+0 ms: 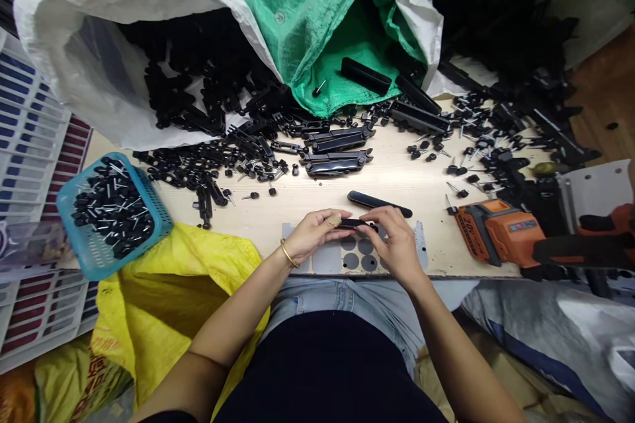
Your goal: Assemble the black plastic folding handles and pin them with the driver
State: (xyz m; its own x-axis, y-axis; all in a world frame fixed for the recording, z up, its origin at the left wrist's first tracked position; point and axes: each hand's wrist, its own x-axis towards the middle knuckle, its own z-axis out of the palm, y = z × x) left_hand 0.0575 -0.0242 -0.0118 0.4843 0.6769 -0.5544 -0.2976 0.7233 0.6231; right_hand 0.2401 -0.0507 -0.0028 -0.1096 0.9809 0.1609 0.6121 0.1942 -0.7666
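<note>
Your left hand (311, 234) and right hand (395, 243) pinch a slim black plastic strip (353, 223) between them at lower centre, over a grey holed plate (325, 259). At left, the blue basket (113, 215) holds black-headed pins; the white sack (89, 46) at upper left spills black parts.

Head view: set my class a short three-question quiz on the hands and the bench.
1. True or false: the left hand and right hand grip one small black part together.
2. What fills the blue basket? A) black-headed pins B) orange batteries C) yellow bags
3. Fill in: the orange power tool lies on the person's ____ side.
Key: 1 true; 2 A; 3 right.
</note>
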